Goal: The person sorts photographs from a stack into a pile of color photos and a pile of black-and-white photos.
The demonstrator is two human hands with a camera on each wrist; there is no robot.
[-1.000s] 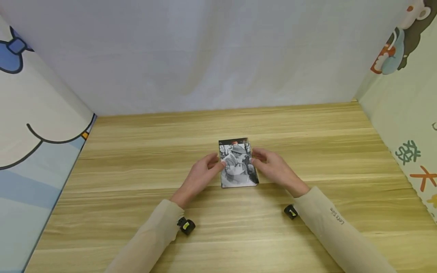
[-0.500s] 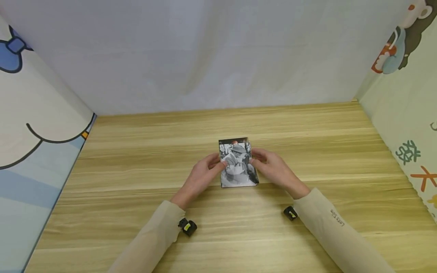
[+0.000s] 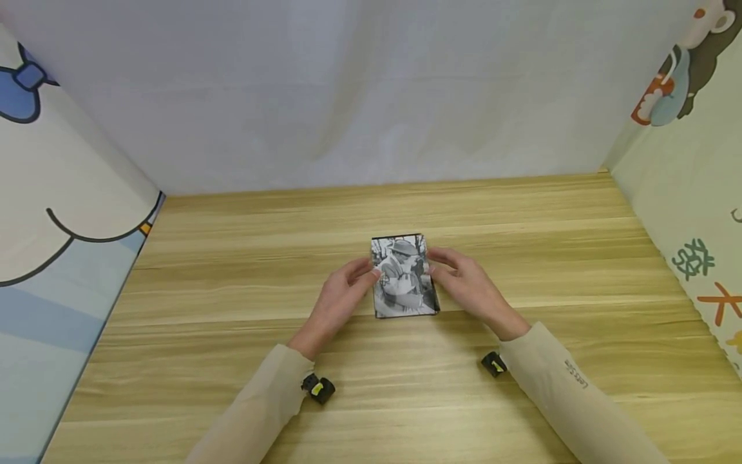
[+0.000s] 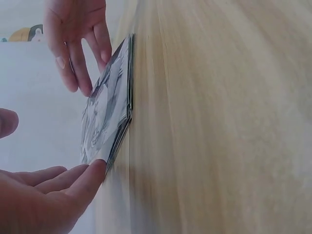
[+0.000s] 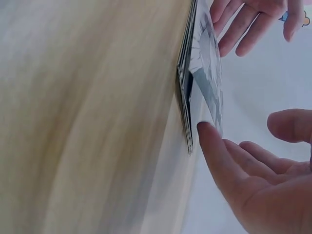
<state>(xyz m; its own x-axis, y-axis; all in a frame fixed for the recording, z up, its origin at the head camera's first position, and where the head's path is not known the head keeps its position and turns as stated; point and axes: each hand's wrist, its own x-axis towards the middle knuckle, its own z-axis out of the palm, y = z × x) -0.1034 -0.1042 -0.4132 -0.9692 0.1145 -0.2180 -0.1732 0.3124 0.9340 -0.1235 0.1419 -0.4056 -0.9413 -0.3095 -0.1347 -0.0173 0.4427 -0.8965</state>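
Note:
A small stack of photo prints [image 3: 404,276] lies flat on the wooden table, a black-and-white picture of a figure in a hat on top. My left hand [image 3: 341,293] is at its left edge, my right hand [image 3: 466,283] at its right edge. Seen from the left wrist, the stack's layered edges [image 4: 127,102] show, and the left index fingertip [image 4: 99,165] touches a near corner. In the right wrist view the right index finger [image 5: 209,134] meets the side of the stack [image 5: 207,63]. Both hands have fairly straight fingers, with thumbs lifted off the top print.
The wood-grain table [image 3: 232,258] extends around the stack. A pale cloth wall [image 3: 371,96] stands behind it, with printed panels on the left [image 3: 69,161] and right [image 3: 684,193]. Black wrist cameras [image 3: 319,388] sit beside the sleeves.
The top print has slid away from the person, covering the dark strip with a red spot at the far edge. Both thumbs have drawn back outward from the print.

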